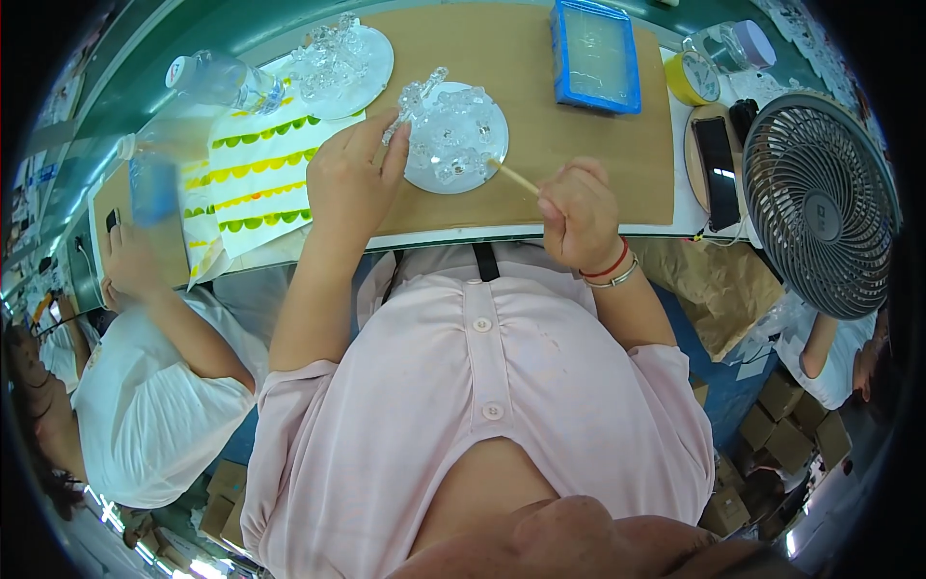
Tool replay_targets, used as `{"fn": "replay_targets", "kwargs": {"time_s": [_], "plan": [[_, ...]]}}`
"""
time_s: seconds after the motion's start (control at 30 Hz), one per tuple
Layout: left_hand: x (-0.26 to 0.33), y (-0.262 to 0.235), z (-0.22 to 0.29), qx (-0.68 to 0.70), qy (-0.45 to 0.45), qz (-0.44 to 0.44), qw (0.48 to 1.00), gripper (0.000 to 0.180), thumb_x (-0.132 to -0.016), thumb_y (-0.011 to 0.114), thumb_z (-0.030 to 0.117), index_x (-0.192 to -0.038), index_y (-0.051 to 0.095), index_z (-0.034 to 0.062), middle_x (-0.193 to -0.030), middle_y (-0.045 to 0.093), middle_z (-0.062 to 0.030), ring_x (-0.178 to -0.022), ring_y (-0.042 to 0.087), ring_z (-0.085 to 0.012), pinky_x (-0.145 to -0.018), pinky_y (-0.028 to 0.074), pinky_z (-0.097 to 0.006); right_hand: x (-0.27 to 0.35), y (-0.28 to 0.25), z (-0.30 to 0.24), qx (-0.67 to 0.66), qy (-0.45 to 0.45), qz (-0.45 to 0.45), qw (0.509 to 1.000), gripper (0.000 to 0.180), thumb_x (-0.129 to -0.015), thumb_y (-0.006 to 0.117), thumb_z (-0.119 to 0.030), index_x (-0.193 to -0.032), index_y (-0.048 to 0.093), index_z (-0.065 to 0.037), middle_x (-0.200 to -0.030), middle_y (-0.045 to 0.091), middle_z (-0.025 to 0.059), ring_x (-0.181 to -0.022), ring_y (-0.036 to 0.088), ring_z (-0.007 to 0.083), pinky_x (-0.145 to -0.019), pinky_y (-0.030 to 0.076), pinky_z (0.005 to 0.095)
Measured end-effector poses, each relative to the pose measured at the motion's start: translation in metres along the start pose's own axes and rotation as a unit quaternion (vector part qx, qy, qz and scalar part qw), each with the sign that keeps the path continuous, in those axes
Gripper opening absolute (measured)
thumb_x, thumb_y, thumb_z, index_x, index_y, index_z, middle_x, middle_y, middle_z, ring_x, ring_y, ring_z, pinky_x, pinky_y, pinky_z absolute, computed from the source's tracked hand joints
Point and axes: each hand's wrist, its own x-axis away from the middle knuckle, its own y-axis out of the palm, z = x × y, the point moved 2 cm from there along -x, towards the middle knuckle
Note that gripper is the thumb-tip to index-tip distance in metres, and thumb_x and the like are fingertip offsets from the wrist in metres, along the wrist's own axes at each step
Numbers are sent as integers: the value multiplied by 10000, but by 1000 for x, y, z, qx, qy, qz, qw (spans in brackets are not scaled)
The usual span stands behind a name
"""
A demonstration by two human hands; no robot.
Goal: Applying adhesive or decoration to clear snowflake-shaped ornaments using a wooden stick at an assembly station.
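Two round white plates of clear plastic figures: our left hand (349, 179) steadies the near plate (453, 135), right hand (577, 214) fingers pinching a thin wooden stick (516, 178); the far plate (340, 60) looks finished.

The round plate (461, 154) looked like glossy white plastic studded with clear, glassy pieces (439, 111), the thin stick (516, 179) was pale bare wood, the mat (569, 125) on the tabletop was matt brown cardboard, and the fan (820, 203) was grey plastic.
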Motion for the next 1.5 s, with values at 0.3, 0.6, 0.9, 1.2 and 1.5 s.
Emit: {"fn": "replay_targets", "kwargs": {"time_s": [0.3, 0.6, 0.9, 1.2, 1.5], "plan": [[4, -21, -9, -3, 61, -119, 991, 323, -822, 692, 137, -1130, 599, 103, -885, 673, -89, -873, 656, -249, -713, 520, -347, 6, 2, -11, 4, -24, -24, 999, 38, -871, 552, -31, -896, 528, -47, -760, 604, 88, -645, 549, 268, -745, 476, 420], [2, -26, -11, 1, 162, -170, 972, 296, -800, 708, 107, -1088, 648, 139, -856, 674, -95, -893, 667, -267, -721, 526, -371, 8, 1, -3, 22, -7, -7, 1000, 110, -816, 634, -45, -878, 542, -44, -754, 578, 74, -668, 547, 256, -743, 467, 404], [19, -10, 19, 9, 160, -85, 983, 267, -760, 755, 147, -1009, 672, 98, -800, 674, -68, -840, 675, -235, -701, 523, -347, 4, -8, 15, 36, -26, -15, 999, 44, -880, 568, -52, -880, 524, -56, -768, 608, 82, -660, 562, 266, -773, 458, 404], [20, -2, 8, 44, 164, -51, 984, 465, -717, 776, 199, -1146, 614, 122, -821, 608, -46, -894, 607, -279, -782, 484, -387, -4, -8, 15, 72, -84, -42, 993, 79, -855, 593, -70, -898, 531, -47, -775, 603, 93, -673, 559, 265, -770, 472, 419], [-4, -2, 4, 186, 68, -64, 978, 806, -610, 855, 222, -1319, 484, 130, -1272, 536, -110, -1215, 465, -352, -1090, 333, -449, 5, -8, 4, 46, -86, -73, 993, 91, -844, 596, -75, -901, 533, -40, -807, 615, 104, -698, 567, 264, -772, 471, 415]]}}
